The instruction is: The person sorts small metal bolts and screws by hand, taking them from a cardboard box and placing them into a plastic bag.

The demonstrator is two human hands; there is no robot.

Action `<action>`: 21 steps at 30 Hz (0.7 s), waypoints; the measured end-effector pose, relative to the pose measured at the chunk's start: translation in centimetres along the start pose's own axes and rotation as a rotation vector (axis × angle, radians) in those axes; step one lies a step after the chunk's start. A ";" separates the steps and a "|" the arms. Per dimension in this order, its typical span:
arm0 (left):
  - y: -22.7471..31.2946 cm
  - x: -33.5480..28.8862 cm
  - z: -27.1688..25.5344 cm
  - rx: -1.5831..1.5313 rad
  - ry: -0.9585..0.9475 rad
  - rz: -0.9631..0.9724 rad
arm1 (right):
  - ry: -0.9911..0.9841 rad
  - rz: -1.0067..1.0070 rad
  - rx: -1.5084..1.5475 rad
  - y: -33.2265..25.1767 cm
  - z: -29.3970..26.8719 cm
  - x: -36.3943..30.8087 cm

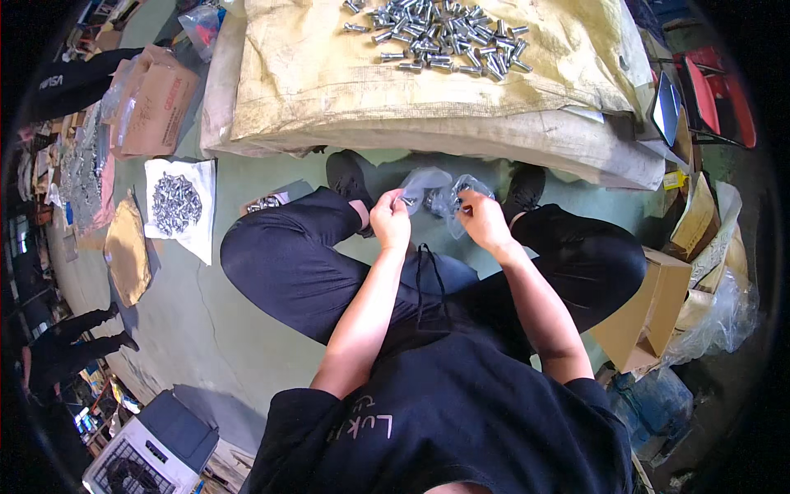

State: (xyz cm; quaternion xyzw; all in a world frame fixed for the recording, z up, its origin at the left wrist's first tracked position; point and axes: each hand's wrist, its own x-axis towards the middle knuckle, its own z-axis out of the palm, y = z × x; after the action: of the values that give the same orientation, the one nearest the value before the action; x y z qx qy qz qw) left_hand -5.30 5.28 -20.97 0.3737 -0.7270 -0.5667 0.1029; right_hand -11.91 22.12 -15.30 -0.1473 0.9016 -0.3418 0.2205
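Observation:
Between my knees, my left hand [391,221] pinches the edge of a clear plastic bag [428,179]. My right hand [484,217] is closed on more crumpled clear plastic [469,185], with small dark or shiny pieces showing near its fingers. Whether this is one bag or two, I cannot tell. Just ahead, a pile of shiny metal bolts [448,37] lies loose on a yellowish woven sheet [304,82] over a low platform. On the floor left of my legs, a small box of metal pieces [265,202] is partly hidden by my knee.
White sheeting [200,226] with heaped metal pieces [175,203] lies on the floor to the left, near a cardboard box [156,103]. An open carton [646,313] stands by my right knee, a red chair [716,99] farther right. An air cooler [152,449] stands lower left; other people are at far left.

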 end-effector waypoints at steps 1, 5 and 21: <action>0.6 0.0 -0.1 -0.069 -0.008 -0.025 | 0.007 0.000 -0.001 0.0 0.1 -0.1; -0.7 0.6 -0.9 -0.038 -0.091 -0.002 | -0.011 -0.032 -0.006 -1.3 0.0 0.3; 3.4 0.7 -1.5 0.580 -0.068 0.286 | -0.110 -0.114 -0.039 -4.0 -4.8 0.3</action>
State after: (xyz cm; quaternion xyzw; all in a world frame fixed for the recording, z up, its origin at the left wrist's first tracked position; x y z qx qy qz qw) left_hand -6.37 4.02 -17.60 0.2623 -0.9063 -0.3282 0.0463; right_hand -14.12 21.74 -9.42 -0.2212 0.8847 -0.3278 0.2468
